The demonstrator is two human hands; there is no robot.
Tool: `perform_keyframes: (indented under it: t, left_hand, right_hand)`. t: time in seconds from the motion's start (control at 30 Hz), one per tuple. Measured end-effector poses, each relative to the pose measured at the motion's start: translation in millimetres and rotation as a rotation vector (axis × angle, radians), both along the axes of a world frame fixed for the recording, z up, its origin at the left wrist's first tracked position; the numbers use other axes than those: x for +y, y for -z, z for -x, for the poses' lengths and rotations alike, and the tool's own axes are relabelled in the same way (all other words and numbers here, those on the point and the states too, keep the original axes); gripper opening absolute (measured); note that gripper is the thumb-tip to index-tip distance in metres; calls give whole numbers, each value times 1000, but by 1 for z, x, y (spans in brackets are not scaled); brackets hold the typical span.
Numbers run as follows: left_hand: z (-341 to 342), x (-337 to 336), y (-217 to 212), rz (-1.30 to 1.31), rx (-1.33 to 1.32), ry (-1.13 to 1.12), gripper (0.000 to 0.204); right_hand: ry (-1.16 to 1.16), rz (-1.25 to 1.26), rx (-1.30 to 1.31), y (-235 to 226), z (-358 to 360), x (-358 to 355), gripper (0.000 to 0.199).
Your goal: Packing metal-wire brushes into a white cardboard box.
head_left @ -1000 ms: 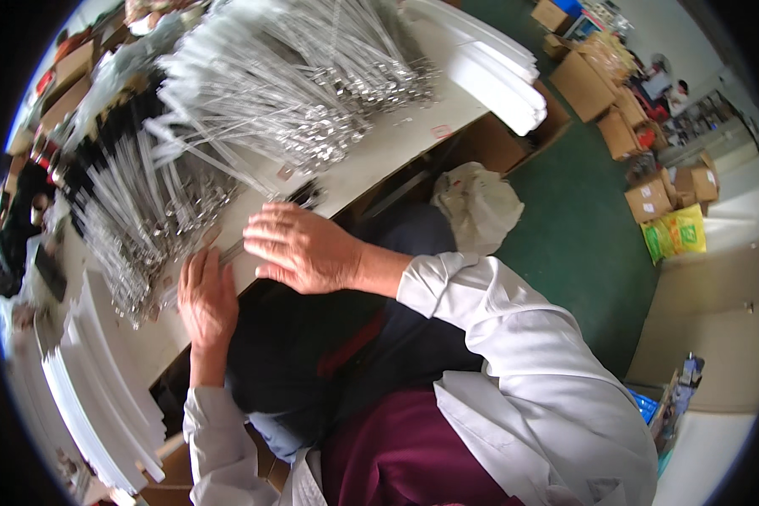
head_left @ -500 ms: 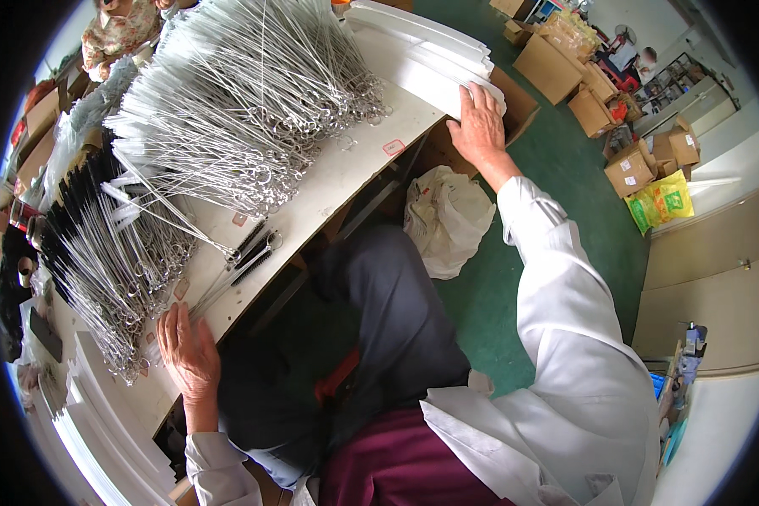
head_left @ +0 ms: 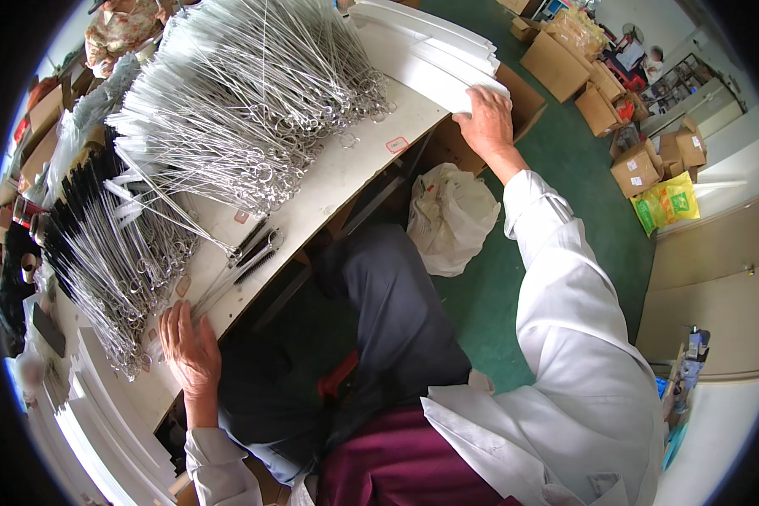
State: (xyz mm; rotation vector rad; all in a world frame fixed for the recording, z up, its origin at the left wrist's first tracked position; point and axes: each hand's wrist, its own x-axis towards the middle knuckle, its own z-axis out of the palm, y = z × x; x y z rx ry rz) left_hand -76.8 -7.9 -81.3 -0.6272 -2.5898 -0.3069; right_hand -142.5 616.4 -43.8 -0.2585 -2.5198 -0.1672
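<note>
My left hand (head_left: 192, 347) lies flat on the near edge of the white table, fingers stretched out, with nothing held. Just beyond it are the looped wire handles of black-bristled brushes (head_left: 114, 261), heaped together. A few loose black brushes (head_left: 260, 255) lie by the table's edge to its right. At the far right end of the table, my right hand (head_left: 487, 122) has its fingers bent over the edge of a stack of long white card pieces (head_left: 426, 51); its fingertips are partly hidden. Between the hands spreads a big heap of white-bristled wire brushes (head_left: 253, 101).
More long white pieces (head_left: 101, 422) stand at the lower left. A white plastic bag (head_left: 451, 219) sits below the table on the green floor. Cardboard boxes (head_left: 557, 63) line the back right. Another person (head_left: 122, 38) is at the far left.
My right hand's fingers have gone from stretched out to bent over the white card's edge. My left hand stays on the table. The view has shifted slightly.
</note>
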Motion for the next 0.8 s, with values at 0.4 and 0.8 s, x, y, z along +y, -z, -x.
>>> perform_keyframes:
  t: [0.4,0.8]
  left_hand:
    - [0,1,2,-43,-27,-11,37]
    - [-1,0,4,-53,1,-11,38]
  right_hand:
    - [107,-136,-164,-9,0,0,50]
    - [117,-16,-95,-37,-35,1,49]
